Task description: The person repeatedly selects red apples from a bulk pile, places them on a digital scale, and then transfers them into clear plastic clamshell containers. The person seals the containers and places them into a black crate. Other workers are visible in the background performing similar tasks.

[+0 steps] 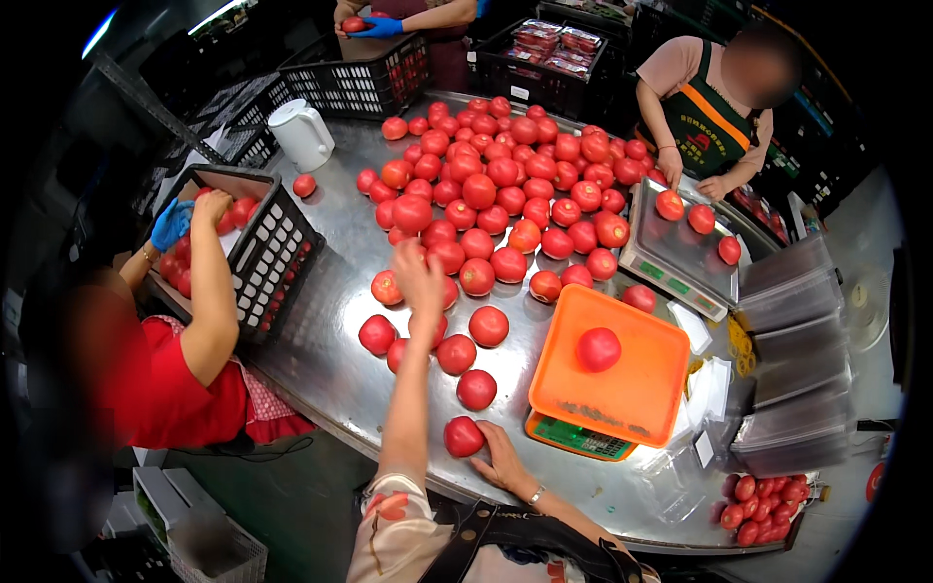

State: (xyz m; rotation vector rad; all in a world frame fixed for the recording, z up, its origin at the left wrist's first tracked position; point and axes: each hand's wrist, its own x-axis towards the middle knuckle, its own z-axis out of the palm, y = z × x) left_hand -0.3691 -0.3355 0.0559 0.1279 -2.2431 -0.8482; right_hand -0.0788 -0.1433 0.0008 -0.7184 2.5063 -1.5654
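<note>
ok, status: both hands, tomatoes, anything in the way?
Left hand crowded by loose tomatoes, grip unclear. Right hand touching near-side tomato. Orange tray on scale to the right, single tomato inside.

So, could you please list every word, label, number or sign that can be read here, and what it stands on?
Green apron: lettering shows; I won't copy it.
Orange tray: dark marks, too blurred to read.
Scale under that tray: green panel, too small to read.
Silver scale: green display, too small to read.
Black crate: white label, too small to read.
</note>
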